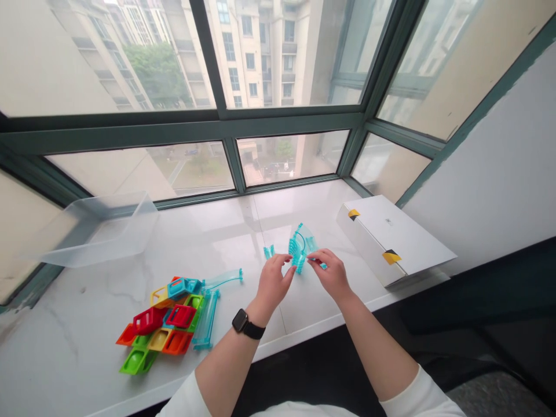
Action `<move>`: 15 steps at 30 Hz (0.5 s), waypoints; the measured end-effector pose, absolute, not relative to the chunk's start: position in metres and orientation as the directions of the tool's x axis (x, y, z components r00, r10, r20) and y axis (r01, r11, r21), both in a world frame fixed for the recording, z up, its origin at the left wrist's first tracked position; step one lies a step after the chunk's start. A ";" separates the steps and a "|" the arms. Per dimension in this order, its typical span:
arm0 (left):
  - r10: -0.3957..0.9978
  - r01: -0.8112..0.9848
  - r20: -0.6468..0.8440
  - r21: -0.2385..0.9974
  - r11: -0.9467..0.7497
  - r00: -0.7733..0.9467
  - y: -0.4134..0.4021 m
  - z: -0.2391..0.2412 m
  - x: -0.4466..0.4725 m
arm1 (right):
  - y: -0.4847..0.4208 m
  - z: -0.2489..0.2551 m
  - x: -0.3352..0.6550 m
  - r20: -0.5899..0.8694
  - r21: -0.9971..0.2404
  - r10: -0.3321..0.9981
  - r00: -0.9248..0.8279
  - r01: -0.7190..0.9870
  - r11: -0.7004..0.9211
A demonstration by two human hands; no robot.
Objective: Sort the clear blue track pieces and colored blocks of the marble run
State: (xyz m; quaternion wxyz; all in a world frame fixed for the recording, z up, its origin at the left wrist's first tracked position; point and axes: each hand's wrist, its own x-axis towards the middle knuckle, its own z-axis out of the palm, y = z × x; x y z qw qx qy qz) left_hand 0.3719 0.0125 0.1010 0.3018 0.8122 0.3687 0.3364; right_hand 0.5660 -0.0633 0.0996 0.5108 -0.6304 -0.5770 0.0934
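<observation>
A clear teal curved marble-run piece [302,245] stands up between my hands on the white marble sill. My right hand [332,275] pinches its lower right end. My left hand [274,284] is just left of it, fingertips at or very near its lower edge, so I cannot tell if it grips. Just beyond my left hand, a small teal track piece [269,251] stands on the sill. A black smartwatch [245,323] circles my left wrist.
Left of my hands lie a heap of colourful square blocks [160,327], a straight teal track [205,319] and a curved track [223,280]. A clear plastic bin [98,231] stands far left. A white box [391,240] lies right, with the window behind.
</observation>
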 end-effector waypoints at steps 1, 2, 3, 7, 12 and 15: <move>0.808 0.409 0.320 0.734 -0.542 0.495 0.016 0.101 0.377 | -0.060 0.099 0.566 0.458 -0.757 0.832 0.314 0.628 0.180; 0.813 0.422 0.317 0.731 -0.537 0.488 0.019 0.100 0.381 | -0.057 0.098 0.565 0.448 -0.761 0.838 0.311 0.625 0.174; 0.818 0.431 0.313 0.728 -0.533 0.482 0.021 0.099 0.385 | -0.055 0.097 0.565 0.440 -0.762 0.843 0.308 0.624 0.170; 0.825 0.448 0.301 0.724 -0.524 0.478 0.029 0.095 0.394 | -0.051 0.094 0.564 0.422 -0.760 0.859 0.290 0.629 0.161; 0.827 0.449 0.294 0.727 -0.520 0.480 0.032 0.092 0.396 | -0.047 0.090 0.566 0.402 -0.765 0.871 0.282 0.627 0.150; 0.825 0.443 0.296 0.730 -0.521 0.481 0.033 0.091 0.397 | -0.045 0.087 0.566 0.393 -0.765 0.879 0.271 0.626 0.149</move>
